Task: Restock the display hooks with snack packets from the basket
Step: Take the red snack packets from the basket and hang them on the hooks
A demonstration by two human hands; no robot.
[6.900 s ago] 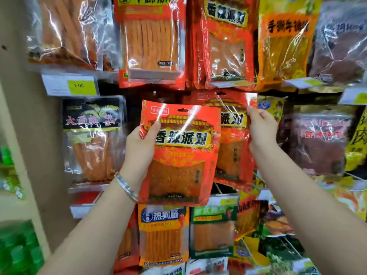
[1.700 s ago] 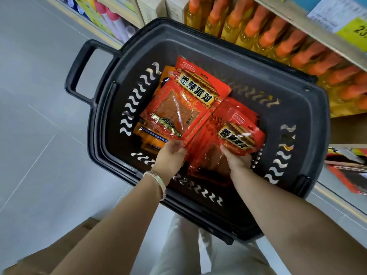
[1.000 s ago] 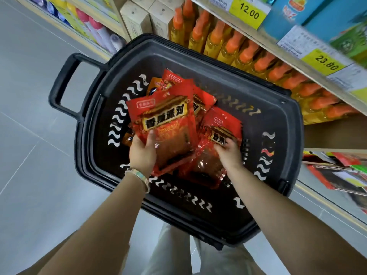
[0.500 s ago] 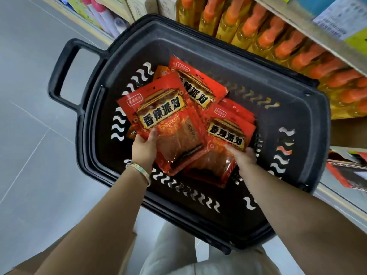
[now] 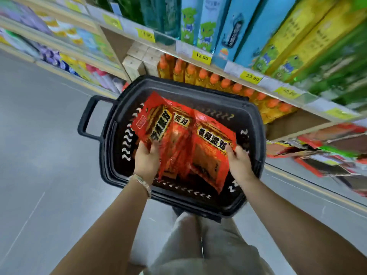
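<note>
A black plastic basket (image 5: 256, 124) stands on the floor below me. Over it both my hands lift red snack packets. My left hand (image 5: 147, 159) grips the lower edge of one red packet (image 5: 154, 124), tilted to the left. My right hand (image 5: 239, 161) grips the right edge of a bundle of red packets (image 5: 210, 153) with yellow-banded labels. More red packets (image 5: 179, 120) show between and behind the two. The display hooks are not in view, and the frame is blurred by motion.
To the right runs a shelf unit with orange-capped bottles (image 5: 200, 76) low down, boxed goods (image 5: 234, 28) above and yellow price tags (image 5: 202, 57). Hanging snack packs (image 5: 325, 153) show at the right edge. Grey floor (image 5: 43, 155) lies to the left. The basket's handle (image 5: 87, 118) points left.
Both hands have risen with their packets above the basket. The camera has tipped up, so more of the shelves shows. The left packet has tilted further left.
</note>
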